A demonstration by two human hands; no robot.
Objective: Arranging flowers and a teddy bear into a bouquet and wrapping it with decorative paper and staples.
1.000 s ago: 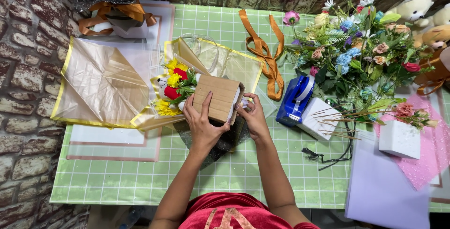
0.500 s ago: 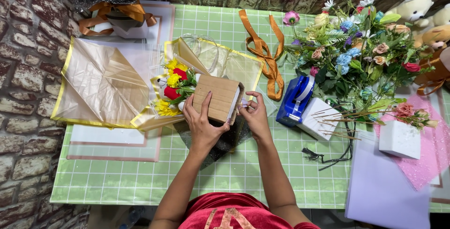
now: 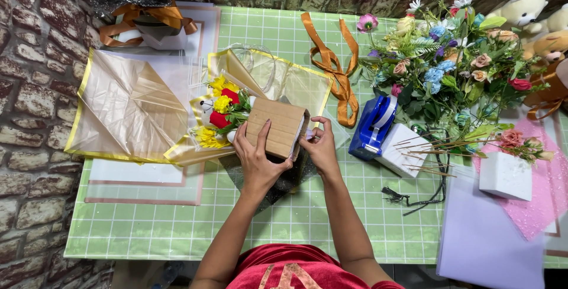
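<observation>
Brown corrugated cardboard wrap (image 3: 276,127), ribbed; both hands gripping

Green checked table (image 3: 177,230), blue tape dispenser (image 3: 373,124) at centre, orange ribbon (image 3: 331,64) just behind it, lilac paper (image 3: 491,247) far right, beige wrapping sheet (image 3: 124,108) far left.

Both hands (image 3: 290,153) forward, fingers curled.

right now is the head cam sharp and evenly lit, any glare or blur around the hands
Head view: light is soft and even, shadows faint. The left hand and right hand on the brown paper wrap are sharp, with no motion blur. Mild sheen shows on the clear cellophane. The table edges bow slightly, suggesting wide-angle distortion.
</observation>
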